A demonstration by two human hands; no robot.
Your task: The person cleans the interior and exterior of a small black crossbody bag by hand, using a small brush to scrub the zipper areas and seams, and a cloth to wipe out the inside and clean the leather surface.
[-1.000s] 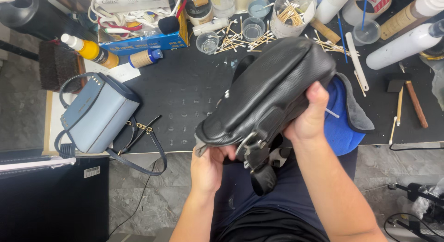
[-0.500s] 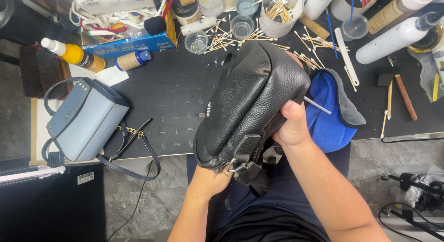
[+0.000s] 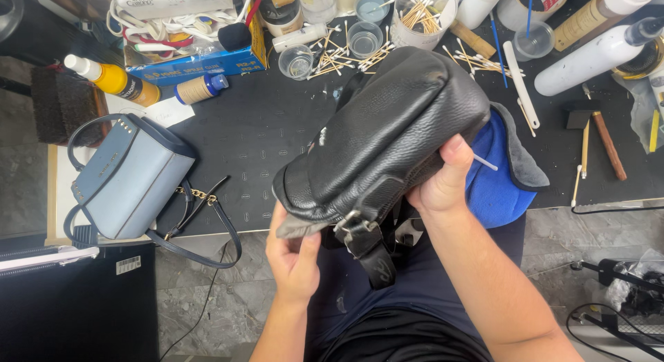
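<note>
Your left hand (image 3: 296, 255) grips the near lower corner of the black pebbled-leather bag (image 3: 377, 137), while your right hand (image 3: 443, 178) clasps its right side, a cotton swab (image 3: 484, 162) caught between the fingers. It hangs over the near table edge, soft and rounded, buckled strap (image 3: 366, 248) dangling. Behind lies a blue cloth (image 3: 494, 178); far left, a pale blue handbag (image 3: 128, 178).

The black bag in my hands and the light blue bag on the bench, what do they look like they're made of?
Black bag: seemingly pebbled leather or a lookalike, shown by its grainy, softly shiny surface that folds under the right hand.
Light blue bag: smooth, matte leather or imitation, with darker navy trim, small metal studs and a gold-coloured chain link.
</note>
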